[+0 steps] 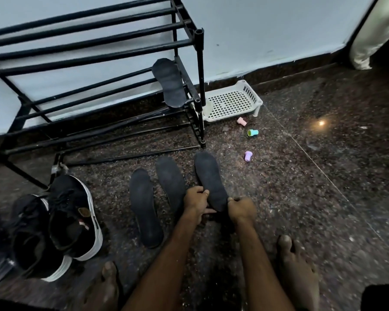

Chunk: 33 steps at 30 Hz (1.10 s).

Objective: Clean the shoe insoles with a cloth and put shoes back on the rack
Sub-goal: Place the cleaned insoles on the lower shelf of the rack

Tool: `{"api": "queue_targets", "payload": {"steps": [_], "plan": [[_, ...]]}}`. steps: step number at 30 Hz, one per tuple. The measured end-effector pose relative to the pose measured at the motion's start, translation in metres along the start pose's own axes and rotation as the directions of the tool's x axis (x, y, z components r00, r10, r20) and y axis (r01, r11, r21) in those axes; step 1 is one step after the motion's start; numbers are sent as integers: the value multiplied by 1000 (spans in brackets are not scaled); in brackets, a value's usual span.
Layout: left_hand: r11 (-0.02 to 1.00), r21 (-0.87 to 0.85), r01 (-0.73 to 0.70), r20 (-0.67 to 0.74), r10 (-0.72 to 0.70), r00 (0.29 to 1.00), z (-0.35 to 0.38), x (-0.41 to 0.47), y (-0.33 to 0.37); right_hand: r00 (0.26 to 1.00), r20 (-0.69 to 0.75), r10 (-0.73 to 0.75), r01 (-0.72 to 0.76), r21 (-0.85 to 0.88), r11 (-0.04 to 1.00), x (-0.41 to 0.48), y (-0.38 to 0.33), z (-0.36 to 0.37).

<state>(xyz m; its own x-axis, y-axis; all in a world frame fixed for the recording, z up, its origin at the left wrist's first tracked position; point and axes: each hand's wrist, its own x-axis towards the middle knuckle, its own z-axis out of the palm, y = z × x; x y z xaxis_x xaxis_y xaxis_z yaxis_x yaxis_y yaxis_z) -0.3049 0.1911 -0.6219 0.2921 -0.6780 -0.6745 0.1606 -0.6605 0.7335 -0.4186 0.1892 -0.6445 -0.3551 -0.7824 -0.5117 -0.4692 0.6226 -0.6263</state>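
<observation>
Dark matte insole [209,176], toe pointed far, heel end pinched by left hand [195,202] and right hand [241,208], fingers clamped on edges. Two spare insoles [144,205] laid flat at left.

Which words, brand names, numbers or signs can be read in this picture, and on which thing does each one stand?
No text in this picture can be read.
Brown patch on the tongue of the black shoe: perhaps a brand label, too small and blurred to read.
Pink mark inside the same shoe: blurred, no letters can be told.
Insole, rack, white basket, pink cap: no print shows.
</observation>
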Motion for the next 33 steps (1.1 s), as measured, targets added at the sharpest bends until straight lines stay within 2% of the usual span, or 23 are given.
{"api": "queue_targets", "payload": {"steps": [5,10,15,18,25,33], "plan": [[992,-100,-74,53,79,995,-21,-34,27,977,201,-69,-9,367,930,-26,-7,-20],[971,-205,-125,105,149,983,-51,-69,51,945,216,-245,81,570,817,-82,-39,-52],[890,-449,-82,169,175,970,-87,-94,85,889,186,-419,211,646,734,-130,-71,-77],[865,-497,-66,147,159,976,-107,-103,107,850,181,-495,274,650,709,-155,-86,-86],[834,-511,-207,78,285,955,-140,-97,148,779,207,-592,317,684,657,-174,-115,-85],[843,-385,-376,-70,380,923,-173,-47,206,778,255,-574,253,709,658,-141,-175,-29]]}}
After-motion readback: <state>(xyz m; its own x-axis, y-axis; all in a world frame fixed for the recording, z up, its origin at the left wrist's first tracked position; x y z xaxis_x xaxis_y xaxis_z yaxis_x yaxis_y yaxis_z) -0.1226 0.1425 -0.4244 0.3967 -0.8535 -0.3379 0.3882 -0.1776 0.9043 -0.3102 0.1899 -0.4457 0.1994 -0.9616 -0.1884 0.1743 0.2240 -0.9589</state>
